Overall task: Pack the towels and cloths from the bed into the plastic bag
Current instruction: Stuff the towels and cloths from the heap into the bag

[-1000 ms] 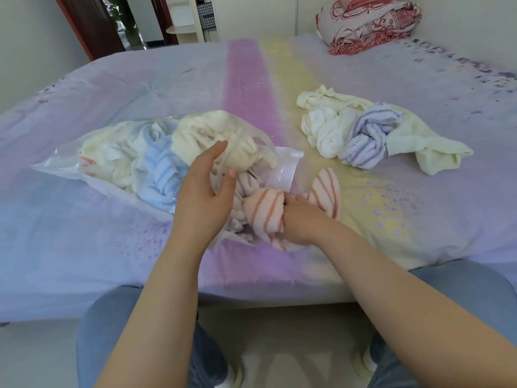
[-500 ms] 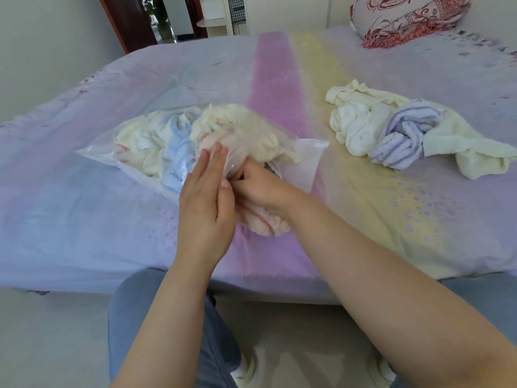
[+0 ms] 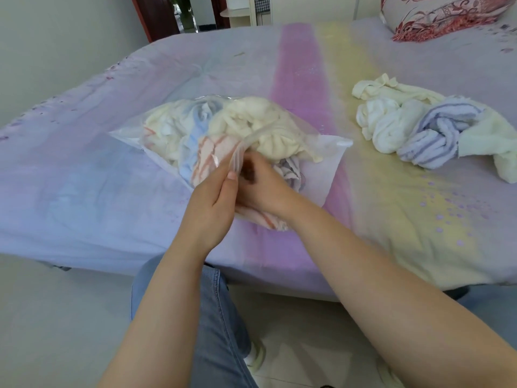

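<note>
On the bed (image 3: 84,175) the plastic bag (image 3: 321,163) now holds most of the striped towel (image 3: 212,155) — a second ago it lay outside. My left hand (image 3: 212,203) pinches the bag's mouth open; my right hand (image 3: 263,189) stuffs the towel's tail in — four cloths (image 3: 419,130) still wait, well apart.

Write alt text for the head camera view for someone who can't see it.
A person's right hand pushes an orange-striped towel into a clear plastic bag of towels on a bed while the left hand holds the bag's mouth open. A pile of loose cloths lies to the right.
</note>
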### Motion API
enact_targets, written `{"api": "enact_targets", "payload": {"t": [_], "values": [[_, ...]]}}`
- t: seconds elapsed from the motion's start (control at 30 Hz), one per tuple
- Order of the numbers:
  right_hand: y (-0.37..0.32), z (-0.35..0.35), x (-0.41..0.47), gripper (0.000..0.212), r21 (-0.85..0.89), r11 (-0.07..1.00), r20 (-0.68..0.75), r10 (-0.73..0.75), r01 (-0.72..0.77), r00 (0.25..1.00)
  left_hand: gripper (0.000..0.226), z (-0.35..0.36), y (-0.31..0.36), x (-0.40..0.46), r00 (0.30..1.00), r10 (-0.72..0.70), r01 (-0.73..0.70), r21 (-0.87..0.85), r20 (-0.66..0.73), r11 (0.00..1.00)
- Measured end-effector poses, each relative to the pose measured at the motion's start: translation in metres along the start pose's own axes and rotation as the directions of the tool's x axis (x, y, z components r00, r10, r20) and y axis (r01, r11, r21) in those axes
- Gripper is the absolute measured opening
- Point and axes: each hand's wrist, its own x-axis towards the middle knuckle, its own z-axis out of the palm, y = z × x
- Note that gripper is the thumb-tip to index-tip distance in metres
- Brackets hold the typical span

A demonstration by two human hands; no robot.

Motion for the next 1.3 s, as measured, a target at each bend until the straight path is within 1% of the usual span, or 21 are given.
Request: {"api": "enact_targets", "payload": {"t": [0.07,0.13,0.2,0.27,0.3,0.33,0.37,0.4,0.43,0.5,0.53,0.57,0.6,0.63,0.7,0.73,0.87,1.0,1.17,1.23,1.3], "values": [[0.017,-0.009,-0.025,0.03,0.046,0.999,-0.115,0.0,0.006,0.993,0.037,-0.001,0.002,0.002,1.0,-0.027,0.026,-0.045,-0.014,0.999],[0.029,-0.023,-0.052,0.047,-0.149,0.985,-0.118,0.067,-0.084,0.991,0.04,0.0,0.001,0.005,0.999,-0.037,0.036,-0.07,-0.008,0.997],[0.039,-0.034,-0.071,0.068,-0.261,0.945,0.008,0.207,-0.198,0.978,0.041,0.002,-0.001,0.007,1.0,-0.022,0.022,-0.066,-0.003,0.998],[0.043,-0.035,-0.073,0.081,-0.105,0.947,0.153,0.318,-0.304,0.936,0.041,0.004,-0.003,0.006,1.0,-0.006,0.005,-0.08,-0.006,0.997],[0.044,-0.035,-0.07,0.082,-0.037,0.944,0.194,0.329,-0.328,0.924,0.041,0.005,-0.003,0.005,1.0,0.002,-0.002,-0.09,-0.007,0.996],[0.044,-0.035,-0.066,0.071,0.002,0.946,0.236,0.314,-0.324,0.919,0.041,0.006,-0.003,0.004,1.0,0.009,-0.009,-0.097,-0.003,0.995],[0.041,-0.035,-0.062,0.049,-0.006,0.953,0.262,0.295,-0.304,0.919,0.042,0.006,-0.004,0.003,1.0,0.014,-0.013,-0.1,0.002,0.995],[0.034,-0.034,-0.059,0.028,0.001,0.957,0.245,0.282,-0.292,0.927,0.042,0.005,-0.005,0.002,1.0,0.016,-0.016,-0.099,0.004,0.995],[0.027,-0.033,-0.055,0.019,0.049,0.96,0.191,0.263,-0.277,0.946,0.042,0.003,-0.006,0.001,1.0,0.015,-0.014,-0.097,0.004,0.995],[0.012,-0.026,-0.042,0.019,0.336,0.92,-0.033,0.228,-0.204,0.973,0.042,0.001,-0.009,0.0,1.0,0.015,-0.014,-0.096,0.008,0.995],[0.004,-0.022,-0.036,0.022,0.461,0.882,-0.159,0.19,-0.097,0.969,0.042,0.0,-0.01,0.0,1.0,0.021,-0.02,-0.095,0.011,0.995],[0.0,-0.018,-0.029,0.025,0.461,0.887,-0.248,0.104,0.023,0.963,0.043,-0.001,-0.011,-0.001,0.999,0.031,-0.03,-0.1,0.009,0.995],[-0.002,-0.014,-0.023,0.027,0.342,0.93,-0.272,-0.042,0.137,0.961,0.044,-0.002,-0.012,-0.001,0.999,0.037,-0.037,-0.111,-0.001,0.993],[0.001,-0.01,-0.018,0.029,0.118,0.966,-0.225,-0.2,0.23,0.954,0.045,-0.004,-0.012,-0.001,0.999,0.037,-0.039,-0.129,-0.014,0.991],[0.01,-0.006,-0.009,0.04,-0.314,0.881,-0.013,-0.377,0.354,0.926,0.045,-0.009,-0.012,0.0,0.998,0.045,-0.051,-0.158,-0.038,0.986],[0.012,-0.006,-0.005,0.046,-0.41,0.827,0.105,-0.376,0.384,0.921,0.044,-0.011,-0.012,0.0,0.997,0.058,-0.066,-0.163,-0.052,0.984],[0.015,0.002,0.017,0.052,-0.61,0.65,0.39,-0.252,0.453,0.886,0.046,-0.014,-0.019,0.001,0.997,0.053,-0.061,-0.183,-0.048,0.981],[0.011,0.02,0.046,0.056,-0.733,0.554,0.45,-0.041,0.395,0.892,0.042,-0.019,-0.019,0.002,1.0,0.013,-0.02,-0.261,-0.029,0.965],[-0.001,0.037,0.075,0.059,-0.739,0.605,0.433,0.092,0.295,0.897,0.021,-0.025,-0.015,0.004,0.993,-0.056,0.016,-0.339,-0.107,0.941],[-0.003,0.036,0.073,0.059,-0.727,0.622,0.449,0.109,0.291,0.887,0.024,-0.026,-0.013,0.004,0.994,-0.035,-0.001,-0.329,-0.105,0.945],[-0.008,0.029,0.062,0.051,-0.663,0.682,0.459,0.045,0.308,0.887,0.031,-0.024,-0.01,0.004,0.995,-0.03,0.0,-0.308,-0.093,0.951]]}}
